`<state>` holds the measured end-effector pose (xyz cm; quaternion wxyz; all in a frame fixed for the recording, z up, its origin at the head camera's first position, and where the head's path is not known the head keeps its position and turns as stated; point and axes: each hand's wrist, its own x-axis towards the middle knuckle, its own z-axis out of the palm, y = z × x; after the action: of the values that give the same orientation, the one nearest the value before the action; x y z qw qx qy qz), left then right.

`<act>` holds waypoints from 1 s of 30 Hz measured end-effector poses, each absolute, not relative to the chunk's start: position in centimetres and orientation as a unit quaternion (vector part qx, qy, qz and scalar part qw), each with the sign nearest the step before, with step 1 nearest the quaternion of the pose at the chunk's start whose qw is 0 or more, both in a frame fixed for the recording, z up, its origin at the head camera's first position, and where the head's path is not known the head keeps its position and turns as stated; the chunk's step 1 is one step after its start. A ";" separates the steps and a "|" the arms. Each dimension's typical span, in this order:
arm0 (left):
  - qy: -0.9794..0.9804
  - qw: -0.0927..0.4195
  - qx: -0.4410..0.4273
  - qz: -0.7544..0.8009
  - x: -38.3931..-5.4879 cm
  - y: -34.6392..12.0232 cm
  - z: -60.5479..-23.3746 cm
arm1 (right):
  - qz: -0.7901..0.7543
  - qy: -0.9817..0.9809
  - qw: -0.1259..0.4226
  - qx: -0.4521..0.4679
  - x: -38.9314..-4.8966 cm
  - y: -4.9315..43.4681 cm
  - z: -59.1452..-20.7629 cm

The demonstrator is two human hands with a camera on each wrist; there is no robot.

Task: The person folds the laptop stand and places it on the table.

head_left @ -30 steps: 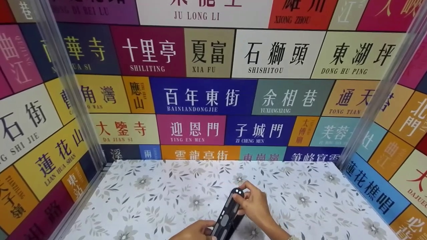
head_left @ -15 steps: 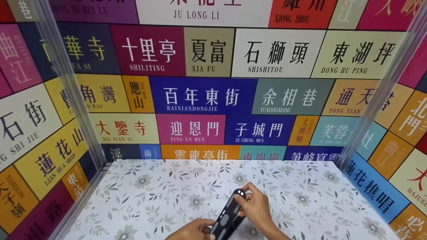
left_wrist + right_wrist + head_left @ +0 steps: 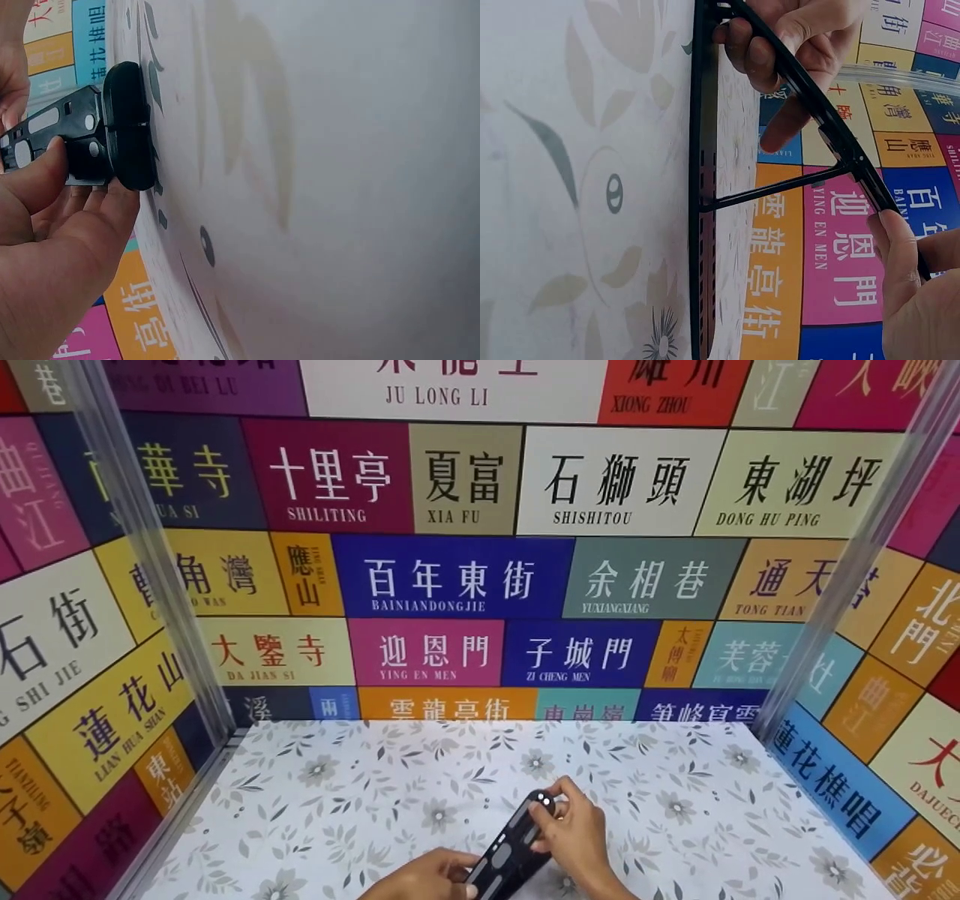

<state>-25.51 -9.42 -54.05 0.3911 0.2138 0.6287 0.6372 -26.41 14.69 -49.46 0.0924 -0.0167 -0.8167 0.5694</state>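
Turned slightly rightward, the black strut-propped stand (image 3: 508, 847) seems hinged.

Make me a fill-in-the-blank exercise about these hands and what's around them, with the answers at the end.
1. The left hand and the right hand both hold a frame whose color is ____.
2. In the head view, the frame's far end is in the right hand, not the ____.
3. The white tabletop is printed with gray leaves and ____.
4. In the head view, the Latin letters on the pink wall panel read YING EN ____.

Missing words: black; left; flowers; MEN.
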 end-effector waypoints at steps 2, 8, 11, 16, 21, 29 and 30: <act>0.627 0.393 0.216 0.638 -25.6 -9.5 -54.1 | 0.573 -0.813 0.104 -0.018 -26.3 14.5 -49.6; 0.603 0.404 0.232 0.648 -25.8 -9.6 -54.4 | 0.579 -0.806 0.118 -0.026 -26.1 14.2 -49.9; 0.602 0.409 0.226 0.647 -25.9 -9.7 -54.4 | 0.588 -0.800 0.113 -0.029 -26.1 14.2 -49.9; 0.610 0.421 0.198 0.641 -26.0 -9.9 -54.0 | 0.609 -0.787 0.096 -0.028 -26.3 14.2 -49.8; 0.611 0.429 0.190 0.638 -26.0 -10.0 -53.9 | 0.627 -0.775 0.074 -0.018 -26.5 14.5 -50.0; 0.762 0.295 0.185 0.546 -25.3 -10.4 -53.3 | 0.648 -0.761 0.023 0.022 -26.9 15.7 -50.0; 0.797 0.259 0.188 0.511 -24.9 -10.3 -53.0 | 0.655 -0.755 0.021 0.032 -27.1 16.0 -50.0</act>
<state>-24.95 -10.35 -52.97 0.2592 0.1878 0.7975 0.5115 -27.05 16.02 -50.00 0.0212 0.0324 -0.7550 0.6546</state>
